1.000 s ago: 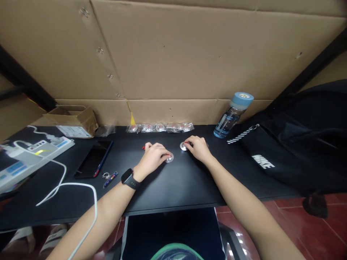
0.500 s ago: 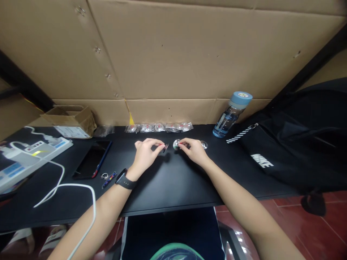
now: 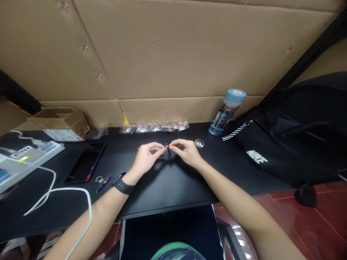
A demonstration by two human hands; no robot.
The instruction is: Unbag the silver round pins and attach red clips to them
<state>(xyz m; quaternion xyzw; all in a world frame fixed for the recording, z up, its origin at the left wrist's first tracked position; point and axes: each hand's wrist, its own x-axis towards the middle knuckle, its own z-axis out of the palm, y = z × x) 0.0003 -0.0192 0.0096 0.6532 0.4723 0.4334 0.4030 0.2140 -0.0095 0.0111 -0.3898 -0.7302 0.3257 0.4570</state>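
Metal discs (image 3: 167, 147) clamped in L hand (image 3: 146, 157), R hand (image 3: 189, 153) grip; wht cable (image 3: 70, 189) over L arm (image 3: 104, 207); btl (image 3: 223, 116) to R.

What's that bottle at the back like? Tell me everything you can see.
The bottle has a light blue cap with a pale label and a clear body, glass or plastic, with white markings and a bluish lower part. Capped, it stands on the black table before the cardboard, beside a striped strap; its lean may be the lens. Neither the left hand nor the right hand touches it.
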